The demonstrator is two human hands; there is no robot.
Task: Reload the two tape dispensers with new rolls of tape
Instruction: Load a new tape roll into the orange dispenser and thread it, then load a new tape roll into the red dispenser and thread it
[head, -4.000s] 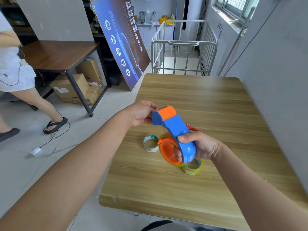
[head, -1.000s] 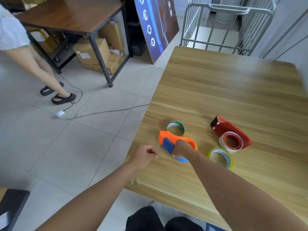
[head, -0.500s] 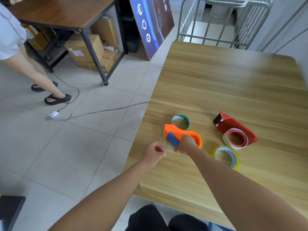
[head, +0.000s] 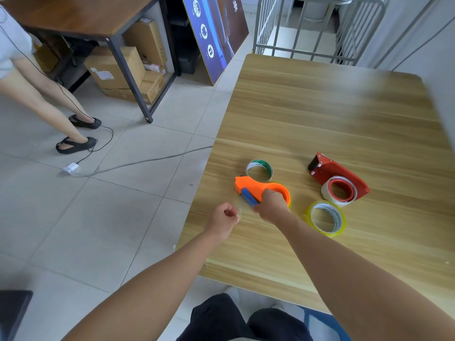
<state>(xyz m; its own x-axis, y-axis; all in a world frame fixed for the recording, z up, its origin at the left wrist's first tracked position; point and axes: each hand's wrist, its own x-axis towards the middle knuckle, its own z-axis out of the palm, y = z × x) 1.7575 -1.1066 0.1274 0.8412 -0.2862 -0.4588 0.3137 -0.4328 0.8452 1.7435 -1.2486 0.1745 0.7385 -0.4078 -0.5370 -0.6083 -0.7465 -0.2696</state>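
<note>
The orange and blue tape dispenser point(head: 258, 189) lies on its side on the wooden table point(head: 332, 114), near the left edge. My right hand point(head: 272, 205) grips its blue handle. My left hand point(head: 225, 217) is closed just left of it and seems to pinch a strip of clear tape that runs from the dispenser's mouth. A red dispenser point(head: 341, 177) with a white roll point(head: 341, 191) in it lies to the right. A yellowish tape roll point(head: 326, 219) lies flat in front of it. A roll with green print point(head: 259, 168) lies behind the orange dispenser.
The table's left edge drops to a tiled floor with a cable point(head: 147, 162). A person's legs point(head: 49, 104) stand at the far left by a dark table point(head: 81, 18) with cardboard boxes point(head: 115, 67) under it. A metal cart point(head: 317, 28) stands behind the table.
The dispenser, held up in the air four seconds ago, now lies on the table under my right hand. My left hand has moved in beside its mouth.
</note>
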